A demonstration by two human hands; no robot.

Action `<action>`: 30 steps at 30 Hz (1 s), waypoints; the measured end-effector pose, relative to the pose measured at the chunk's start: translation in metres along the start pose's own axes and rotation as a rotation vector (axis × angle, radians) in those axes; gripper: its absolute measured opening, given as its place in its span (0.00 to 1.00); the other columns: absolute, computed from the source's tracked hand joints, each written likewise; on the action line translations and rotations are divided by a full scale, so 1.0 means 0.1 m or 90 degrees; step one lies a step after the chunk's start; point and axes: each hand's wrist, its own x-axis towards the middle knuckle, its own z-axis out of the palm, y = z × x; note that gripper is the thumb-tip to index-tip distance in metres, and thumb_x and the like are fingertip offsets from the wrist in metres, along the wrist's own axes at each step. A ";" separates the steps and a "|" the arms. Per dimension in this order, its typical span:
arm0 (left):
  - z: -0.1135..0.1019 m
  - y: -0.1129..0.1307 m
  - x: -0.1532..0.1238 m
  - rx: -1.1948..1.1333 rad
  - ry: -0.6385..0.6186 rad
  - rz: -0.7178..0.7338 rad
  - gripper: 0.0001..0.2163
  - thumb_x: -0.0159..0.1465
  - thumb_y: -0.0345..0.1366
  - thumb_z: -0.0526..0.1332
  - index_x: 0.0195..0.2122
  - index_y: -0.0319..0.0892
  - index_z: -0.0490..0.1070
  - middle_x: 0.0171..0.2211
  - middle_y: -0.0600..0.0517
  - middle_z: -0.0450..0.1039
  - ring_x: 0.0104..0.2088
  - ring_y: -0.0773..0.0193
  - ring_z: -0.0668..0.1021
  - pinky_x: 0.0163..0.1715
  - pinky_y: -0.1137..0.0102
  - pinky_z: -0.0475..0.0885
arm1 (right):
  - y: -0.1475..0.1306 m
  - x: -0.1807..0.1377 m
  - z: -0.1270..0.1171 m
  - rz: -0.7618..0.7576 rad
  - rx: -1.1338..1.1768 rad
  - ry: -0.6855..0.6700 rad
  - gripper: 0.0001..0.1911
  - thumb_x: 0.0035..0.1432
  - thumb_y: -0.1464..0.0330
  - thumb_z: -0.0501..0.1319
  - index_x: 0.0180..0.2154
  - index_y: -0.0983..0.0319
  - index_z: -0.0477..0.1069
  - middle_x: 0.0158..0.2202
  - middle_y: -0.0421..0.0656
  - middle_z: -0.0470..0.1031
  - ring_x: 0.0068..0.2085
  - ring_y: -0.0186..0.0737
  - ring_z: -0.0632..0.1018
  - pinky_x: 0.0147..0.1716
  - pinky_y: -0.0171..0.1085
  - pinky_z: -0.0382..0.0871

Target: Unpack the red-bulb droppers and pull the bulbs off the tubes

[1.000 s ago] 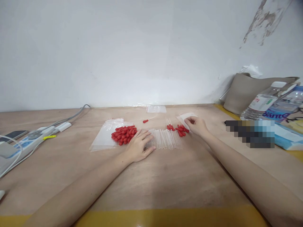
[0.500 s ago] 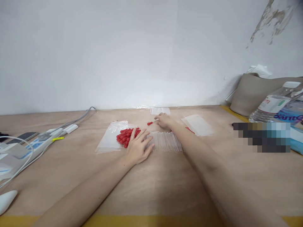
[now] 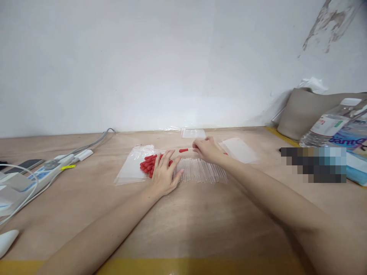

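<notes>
My left hand [image 3: 164, 173] lies with fingers spread between a pile of red rubber bulbs [image 3: 146, 168] and a row of clear thin tubes [image 3: 200, 170], touching the edges of both. Beyond the row, my right hand [image 3: 208, 149] is closed in a pinch on the clear tube of a dropper, whose red bulb [image 3: 183, 150] points left. The pile rests on clear plastic bags [image 3: 129, 168]. Another bit of red [image 3: 225, 153] shows just right of my right hand, mostly hidden.
A flat bag [image 3: 193, 133] lies against the wall and more bags [image 3: 239, 150] lie to the right. On the left are a power strip [image 3: 43, 176], cables and a phone [image 3: 27, 165]. A water bottle [image 3: 328, 124] and grey bag [image 3: 295, 112] stand at the right.
My right hand has moved a little to the right, and the dropper now lies more level. My left hand stays nearly in place, its fingers slightly shifted left.
</notes>
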 end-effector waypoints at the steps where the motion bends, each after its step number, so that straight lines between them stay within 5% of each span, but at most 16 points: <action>1: 0.00 0.02 0.00 -0.012 0.010 -0.001 0.21 0.61 0.39 0.55 0.55 0.42 0.59 0.58 0.39 0.55 0.58 0.49 0.60 0.56 0.48 0.51 | -0.02 -0.17 -0.03 -0.011 0.010 0.008 0.10 0.62 0.68 0.47 0.40 0.62 0.65 0.37 0.44 0.74 0.36 0.38 0.72 0.46 0.43 0.53; 8: 0.01 0.23 0.01 -0.099 0.002 0.068 0.19 0.61 0.40 0.55 0.53 0.44 0.62 0.51 0.45 0.65 0.54 0.54 0.66 0.56 0.52 0.55 | -0.17 -1.02 0.07 -0.119 0.071 0.211 0.11 0.61 0.68 0.50 0.40 0.60 0.69 0.32 0.44 0.73 0.34 0.37 0.71 0.34 0.37 0.59; 12: 0.02 0.32 0.01 -0.151 -0.026 0.136 0.16 0.61 0.40 0.56 0.50 0.43 0.65 0.47 0.46 0.70 0.51 0.58 0.69 0.53 0.58 0.62 | -0.31 -1.04 0.12 -0.148 0.032 0.274 0.09 0.59 0.69 0.53 0.38 0.60 0.71 0.30 0.42 0.74 0.30 0.35 0.71 0.33 0.39 0.58; 16: 0.06 0.33 0.01 -0.145 -0.027 0.190 0.11 0.63 0.37 0.55 0.46 0.41 0.67 0.41 0.48 0.73 0.44 0.62 0.73 0.50 0.63 0.66 | -0.36 -1.01 0.13 -0.210 0.057 0.283 0.09 0.58 0.72 0.53 0.40 0.61 0.69 0.36 0.43 0.76 0.37 0.37 0.73 0.38 0.40 0.61; 25: -0.01 0.34 0.04 -0.023 -0.102 0.231 0.09 0.65 0.35 0.50 0.32 0.40 0.69 0.29 0.50 0.71 0.37 0.62 0.72 0.41 0.64 0.64 | -0.35 -1.01 0.14 -0.272 0.079 0.253 0.10 0.58 0.75 0.51 0.38 0.63 0.69 0.31 0.44 0.75 0.34 0.37 0.72 0.37 0.38 0.67; 30: -0.11 0.33 0.01 0.037 -0.092 0.233 0.10 0.64 0.35 0.50 0.30 0.41 0.67 0.26 0.52 0.70 0.35 0.61 0.71 0.40 0.61 0.60 | -0.32 -1.05 0.13 -0.294 0.043 0.309 0.12 0.57 0.77 0.50 0.37 0.63 0.69 0.30 0.43 0.74 0.33 0.35 0.72 0.42 0.39 0.66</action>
